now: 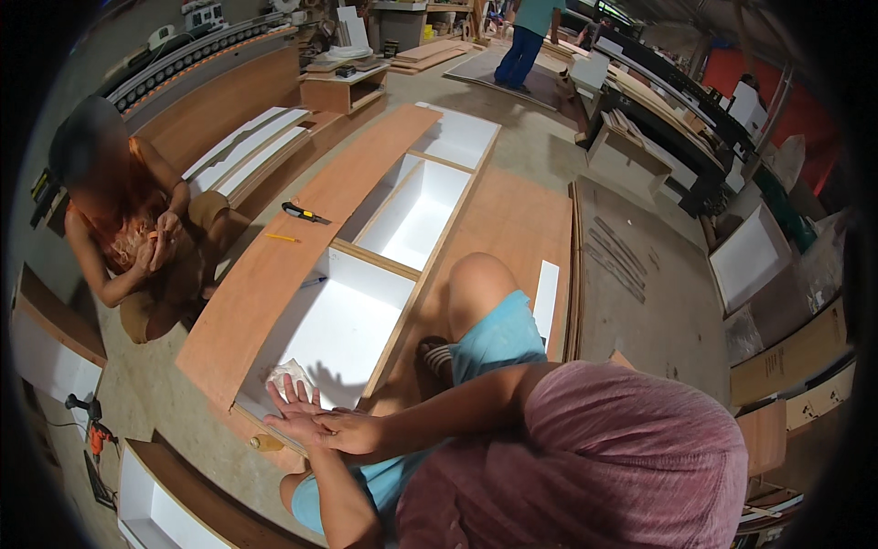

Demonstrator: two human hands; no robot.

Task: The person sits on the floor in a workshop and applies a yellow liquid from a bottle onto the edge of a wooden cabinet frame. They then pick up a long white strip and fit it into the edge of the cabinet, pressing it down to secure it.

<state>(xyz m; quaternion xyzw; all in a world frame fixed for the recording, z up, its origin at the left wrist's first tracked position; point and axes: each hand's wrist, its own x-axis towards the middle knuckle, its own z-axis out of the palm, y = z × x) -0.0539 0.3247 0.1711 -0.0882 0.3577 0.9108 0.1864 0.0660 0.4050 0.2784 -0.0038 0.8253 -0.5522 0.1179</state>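
Observation:
My left hand is held up with its fingers spread, over the near end of a long wooden cabinet box with white inner faces. Against the base of that palm, my right hand presses with its fingers closed together. A crumpled pale cloth or wrapper lies in the near compartment, just beyond my left fingertips. A thin plywood panel covers part of the box. On it rest a utility knife and a yellow pencil. A blue pen lies by the panel's edge.
At the left, another person crouches beside the panel, hands together. Further back someone stands in blue trousers. An orange drill and a white-lined box are at lower left. Large sheets lie at right.

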